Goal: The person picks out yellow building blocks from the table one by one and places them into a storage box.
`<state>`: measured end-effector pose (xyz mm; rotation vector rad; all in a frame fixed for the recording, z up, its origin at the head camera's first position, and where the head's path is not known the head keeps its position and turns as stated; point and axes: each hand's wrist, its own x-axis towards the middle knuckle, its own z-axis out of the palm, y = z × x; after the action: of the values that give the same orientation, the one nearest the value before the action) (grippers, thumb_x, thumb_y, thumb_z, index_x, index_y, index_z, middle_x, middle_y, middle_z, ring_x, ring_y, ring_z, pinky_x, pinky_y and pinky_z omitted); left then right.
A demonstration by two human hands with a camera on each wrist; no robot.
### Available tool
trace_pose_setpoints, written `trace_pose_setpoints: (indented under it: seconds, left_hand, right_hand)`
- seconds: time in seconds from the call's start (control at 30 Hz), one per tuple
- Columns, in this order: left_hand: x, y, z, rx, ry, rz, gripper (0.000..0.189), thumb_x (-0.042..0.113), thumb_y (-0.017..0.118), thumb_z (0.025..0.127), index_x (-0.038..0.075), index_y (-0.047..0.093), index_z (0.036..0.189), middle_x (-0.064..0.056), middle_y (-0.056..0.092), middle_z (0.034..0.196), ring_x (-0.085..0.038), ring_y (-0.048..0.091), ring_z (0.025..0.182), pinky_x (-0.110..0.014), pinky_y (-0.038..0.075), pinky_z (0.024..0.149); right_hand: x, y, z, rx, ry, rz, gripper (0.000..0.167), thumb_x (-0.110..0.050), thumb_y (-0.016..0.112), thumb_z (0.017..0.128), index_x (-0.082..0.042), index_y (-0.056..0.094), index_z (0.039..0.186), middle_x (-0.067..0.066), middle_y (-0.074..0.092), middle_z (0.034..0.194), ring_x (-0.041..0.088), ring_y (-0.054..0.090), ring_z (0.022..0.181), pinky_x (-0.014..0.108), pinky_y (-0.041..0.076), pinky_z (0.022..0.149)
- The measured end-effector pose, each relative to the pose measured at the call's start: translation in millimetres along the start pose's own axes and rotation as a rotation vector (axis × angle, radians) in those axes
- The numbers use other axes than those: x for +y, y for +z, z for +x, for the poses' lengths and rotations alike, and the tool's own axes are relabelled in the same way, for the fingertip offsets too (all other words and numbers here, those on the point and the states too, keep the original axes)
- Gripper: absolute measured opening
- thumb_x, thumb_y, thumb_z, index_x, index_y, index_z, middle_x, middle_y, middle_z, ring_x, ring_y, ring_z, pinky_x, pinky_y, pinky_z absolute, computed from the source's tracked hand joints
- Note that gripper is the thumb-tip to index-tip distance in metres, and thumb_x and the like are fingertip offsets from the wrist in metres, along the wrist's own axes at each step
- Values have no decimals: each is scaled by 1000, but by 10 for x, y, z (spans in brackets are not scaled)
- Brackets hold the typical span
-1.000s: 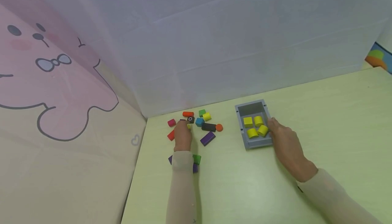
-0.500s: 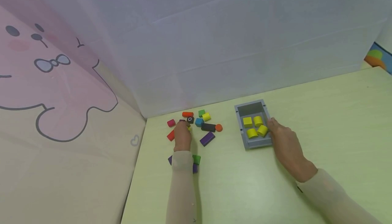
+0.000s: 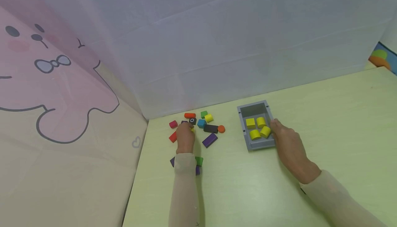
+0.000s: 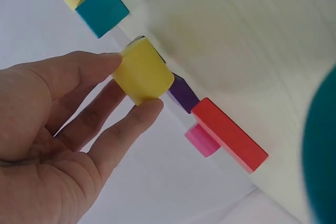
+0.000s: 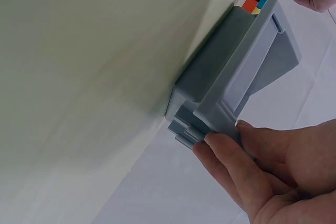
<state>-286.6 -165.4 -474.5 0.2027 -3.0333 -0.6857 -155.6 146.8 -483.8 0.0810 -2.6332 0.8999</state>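
My left hand (image 3: 185, 140) pinches a yellow cylinder block (image 4: 143, 72) between thumb and fingertip; in the head view that hand hides most of it. My right hand (image 3: 293, 153) holds the right side of a grey bin (image 3: 260, 146), thumb inside the rim and fingers outside in the right wrist view. Several yellow blocks (image 3: 255, 134) lie in the bin. Around the left hand lie a red block (image 4: 230, 135), a pink cylinder (image 4: 202, 140), a purple block (image 4: 182, 94) and a teal cube (image 4: 102, 10).
Farther right are a black block (image 3: 211, 129), an orange round block (image 3: 221, 129), a purple block (image 3: 210, 140) and another yellow cylinder (image 3: 209, 117). Green (image 3: 199, 161) and purple blocks lie by the left sleeve. A white sheet (image 3: 217, 48) hangs behind the table (image 3: 235, 192).
The left hand has shifted very slightly over the blocks, and the yellow cylinder shows beside its fingers. The right hand and the bin have stayed in place.
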Motion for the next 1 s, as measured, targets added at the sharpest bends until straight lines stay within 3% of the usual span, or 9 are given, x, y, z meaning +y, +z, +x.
trace_pose_setpoints:
  seconds: [0.27,0.67,1.0]
  left_hand:
    - [79,-15,5,-4,1,-31,30,-15,64,95,-2,79,117,-20,75,122,-36,67,121,-44,55,107]
    - [272,-39,-78,18,79,-56,28,-14,66,94,-4,78,117,-18,76,121,-37,68,121,-45,56,105]
    - [523,-30,-175,13,149,-103,27,-14,67,93,-5,78,116,-19,77,120,-36,69,121,-46,57,104]
  right_hand:
    - [3,0,14,-10,7,-10,40,16,71,89,17,64,129,37,61,133,57,68,104,62,60,79]
    - [10,2,17,-23,16,-1,43,14,72,89,17,63,131,38,59,135,58,66,107,63,59,82]
    - [7,0,8,-24,20,13,42,14,71,90,18,62,131,37,59,135,58,66,108,64,58,83]
